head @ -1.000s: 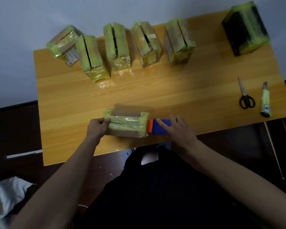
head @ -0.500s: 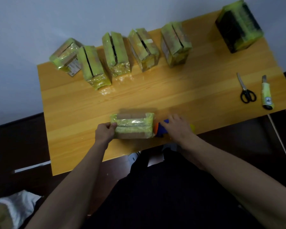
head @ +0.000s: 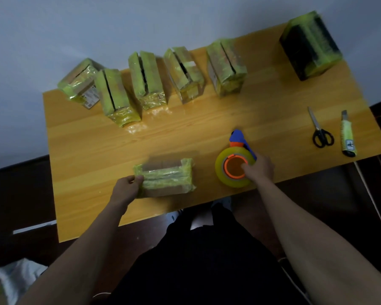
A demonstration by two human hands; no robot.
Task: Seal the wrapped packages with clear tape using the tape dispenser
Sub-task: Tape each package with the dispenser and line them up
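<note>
A small cardboard package (head: 165,178) wrapped in yellow-green film lies near the front edge of the wooden table (head: 185,133). My left hand (head: 127,186) grips its left end. To its right sits the tape dispenser (head: 237,166), blue and orange with a yellowish clear tape roll, lying on its side on the table. My right hand (head: 259,167) holds the dispenser from the right, fingers curled round its handle and hub. Along the back of the table stands a row of several similar wrapped packages (head: 147,80), and a larger dark wrapped package (head: 309,45) stands at the back right.
Black-handled scissors (head: 320,130) and a yellow utility knife (head: 348,135) lie at the table's right side. The wall is right behind the table. A dark floor and a white bag (head: 7,280) are at the lower left.
My right hand has pulled the dispenser away from the package's right end and set it down on its side further right. My left hand stays on the package.
</note>
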